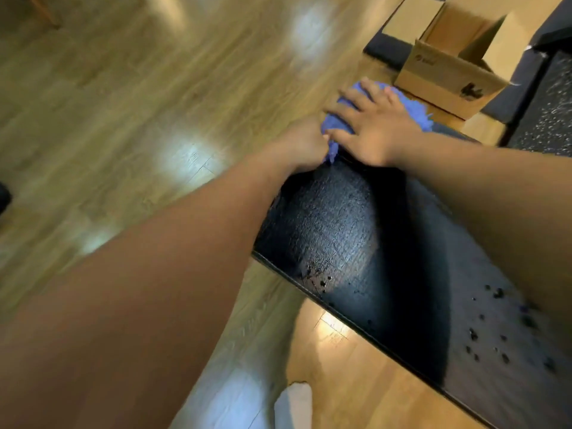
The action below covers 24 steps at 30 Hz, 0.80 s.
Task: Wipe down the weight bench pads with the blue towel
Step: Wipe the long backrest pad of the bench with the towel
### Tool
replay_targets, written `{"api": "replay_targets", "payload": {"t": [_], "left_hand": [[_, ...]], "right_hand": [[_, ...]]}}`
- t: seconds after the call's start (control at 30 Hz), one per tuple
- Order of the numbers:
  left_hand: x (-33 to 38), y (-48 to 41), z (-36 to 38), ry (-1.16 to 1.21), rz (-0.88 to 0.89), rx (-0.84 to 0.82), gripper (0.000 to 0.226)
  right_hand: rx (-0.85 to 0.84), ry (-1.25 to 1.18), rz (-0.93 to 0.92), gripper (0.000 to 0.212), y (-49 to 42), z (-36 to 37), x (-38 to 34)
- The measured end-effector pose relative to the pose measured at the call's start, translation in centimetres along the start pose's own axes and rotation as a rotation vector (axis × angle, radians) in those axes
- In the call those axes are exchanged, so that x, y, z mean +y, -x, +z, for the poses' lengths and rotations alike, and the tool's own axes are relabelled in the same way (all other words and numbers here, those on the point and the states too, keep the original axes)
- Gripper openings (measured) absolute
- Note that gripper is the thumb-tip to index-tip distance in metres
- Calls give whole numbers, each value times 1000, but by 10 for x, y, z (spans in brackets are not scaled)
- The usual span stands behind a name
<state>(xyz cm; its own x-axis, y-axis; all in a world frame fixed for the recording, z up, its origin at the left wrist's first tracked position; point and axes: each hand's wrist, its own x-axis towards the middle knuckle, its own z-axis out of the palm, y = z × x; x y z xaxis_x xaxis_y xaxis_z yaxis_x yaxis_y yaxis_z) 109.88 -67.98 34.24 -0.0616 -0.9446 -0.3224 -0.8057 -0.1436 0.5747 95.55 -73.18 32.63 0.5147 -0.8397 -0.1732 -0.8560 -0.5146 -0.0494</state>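
Blue towel [337, 122]: microfibre, bunched, lying on the far end of the bench pad, under and between my two hands.

Left hand [305, 144]: fingers curled into a fist round the towel's near-left edge, pinching a tuft of it at the pad's left side.

Right hand [374, 128]: flat, fingers spread, palm pressing the towel down onto the pad; it grips nothing.

Weight bench pad [334, 230]: black, textured vinyl, running from near right to far left. Dark droplets [322, 281] sit near its left edge, with more scattered on the near right part, well apart from the towel.

Surroundings: wooden floor [139, 119] to the left and below; an open cardboard box [445, 85] just beyond the towel on the far right; speckled rubber mat [554, 97] at the far right.

Risks, as I judge them:
- The towel sits at the pad's far end, so a push onward could slide it off toward the floor or the box.
- My fist holds one edge while my palm pins the rest. Pulling against myself would ball the cloth up, leaving little of it wiping.
- The droplets lie behind my reach and may be missed or merely smeared.
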Motion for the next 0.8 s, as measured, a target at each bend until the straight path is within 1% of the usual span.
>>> {"api": "replay_targets", "payload": {"t": [0.03,0.07,0.1,0.13,0.2,0.23,0.3,0.37,0.4,0.47,0.53,0.67,0.73,0.8], "left_hand": [[-3,0,-1,10,-16,1,23],[-7,6,-1,18,-20,1,20],[-10,18,-1,15,-11,9,20],[-15,35,0,-15,-9,30,22],[-29,78,7,-111,-66,54,34],[-36,102,11,-121,-105,47,44],[-48,150,24,-86,-151,42,62],[-56,183,40,-126,-141,109,64],[-55,191,49,-198,-111,146,63],[-43,197,69,-334,9,206,60],[-15,201,97,-376,169,202,55],[71,215,166,-282,410,67,52],[110,218,190,-320,507,-36,57],[124,217,199,-392,538,-65,61]], "right_hand": [[1,-17,20,62,-4,0,-2],[4,-46,35,55,-3,3,-10],[14,-68,41,53,4,5,-21],[26,-75,33,55,16,9,-35],[39,-63,-5,64,50,16,-68],[31,-68,-23,67,69,19,-84],[33,-101,-58,63,102,24,-114],[58,-133,-78,57,125,27,-130],[67,-144,-73,55,135,29,-129],[71,-167,-29,54,160,33,-113],[72,-172,63,53,200,38,-85],[12,-123,348,55,317,50,-11],[-52,-111,473,59,368,53,20],[-97,-111,527,64,390,50,34]]}}
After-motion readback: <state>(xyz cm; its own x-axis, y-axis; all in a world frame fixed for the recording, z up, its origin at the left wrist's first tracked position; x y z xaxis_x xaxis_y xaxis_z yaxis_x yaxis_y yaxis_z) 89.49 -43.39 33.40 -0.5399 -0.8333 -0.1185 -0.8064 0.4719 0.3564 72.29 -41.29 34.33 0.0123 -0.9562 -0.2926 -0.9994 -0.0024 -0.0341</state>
